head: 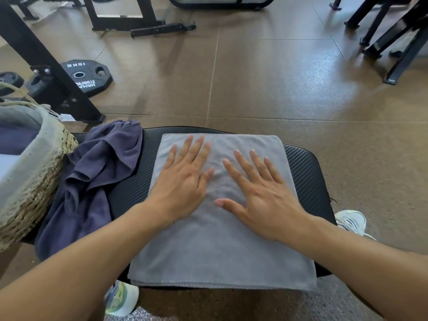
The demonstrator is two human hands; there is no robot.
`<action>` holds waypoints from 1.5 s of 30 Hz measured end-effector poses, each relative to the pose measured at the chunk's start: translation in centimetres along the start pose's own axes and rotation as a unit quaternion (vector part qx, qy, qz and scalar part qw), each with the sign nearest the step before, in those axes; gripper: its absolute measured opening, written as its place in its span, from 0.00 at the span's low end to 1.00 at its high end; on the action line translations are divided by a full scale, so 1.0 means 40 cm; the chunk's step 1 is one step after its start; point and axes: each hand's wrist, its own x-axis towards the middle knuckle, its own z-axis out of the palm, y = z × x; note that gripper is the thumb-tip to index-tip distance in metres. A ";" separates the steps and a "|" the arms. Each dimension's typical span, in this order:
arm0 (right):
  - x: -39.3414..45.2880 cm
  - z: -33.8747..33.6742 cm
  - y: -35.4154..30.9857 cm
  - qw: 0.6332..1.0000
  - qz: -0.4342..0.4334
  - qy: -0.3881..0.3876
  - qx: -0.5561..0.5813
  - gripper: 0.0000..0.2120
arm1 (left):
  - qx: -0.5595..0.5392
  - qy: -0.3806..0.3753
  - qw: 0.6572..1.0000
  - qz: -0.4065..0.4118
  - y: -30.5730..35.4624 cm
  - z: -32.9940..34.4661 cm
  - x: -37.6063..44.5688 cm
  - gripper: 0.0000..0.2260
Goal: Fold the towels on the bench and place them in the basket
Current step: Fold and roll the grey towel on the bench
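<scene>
1. Hands lie flat on a grey towel (222, 239): the left hand (183, 181) and right hand (261, 200) press it side by side, fingers straight and spread, neither grip closed on anything.
2. Grey towel is folded and spread across the black bench (305, 172).
3. Dark blue towel (92, 177) lies crumpled at the bench's left end, touching the woven basket (34, 188).
4. Basket already holds folded towels.
5. Weight plate (86, 76) lies on the floor beyond.

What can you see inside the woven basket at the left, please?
Inside the basket, a grey cloth drapes over the rim and a dark blue cloth lies within. The frame edge and the basket's wall hide whatever lies deeper.
</scene>
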 end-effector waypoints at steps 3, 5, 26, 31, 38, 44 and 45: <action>-0.025 0.024 -0.012 0.999 -0.022 -0.032 -0.011 0.43 | 0.049 -0.049 0.998 0.002 -0.001 0.019 -0.032 0.36; -0.031 0.028 -0.012 0.999 -0.026 -0.035 -0.013 0.43 | 0.051 -0.064 0.997 0.003 -0.006 0.032 -0.043 0.36; -0.219 0.065 -0.020 0.975 -0.215 -0.034 -0.037 0.52 | 0.083 -0.106 0.966 0.220 0.032 -0.026 -0.250 0.53; -0.249 0.057 -0.007 0.974 -0.224 -0.001 0.018 0.35 | 0.109 -0.118 0.962 0.222 0.033 -0.029 -0.267 0.57; -0.240 -0.043 0.076 0.976 -0.139 0.050 0.158 0.15 | 0.073 -0.133 0.966 0.208 0.038 -0.032 -0.274 0.42; -0.231 -0.096 0.113 0.970 -0.069 0.075 0.222 0.04 | 0.046 -0.155 0.967 0.196 0.044 -0.044 -0.273 0.26; -0.229 -0.096 0.114 0.969 -0.061 0.079 0.226 0.02 | 0.039 -0.159 0.967 0.194 0.043 -0.044 -0.271 0.25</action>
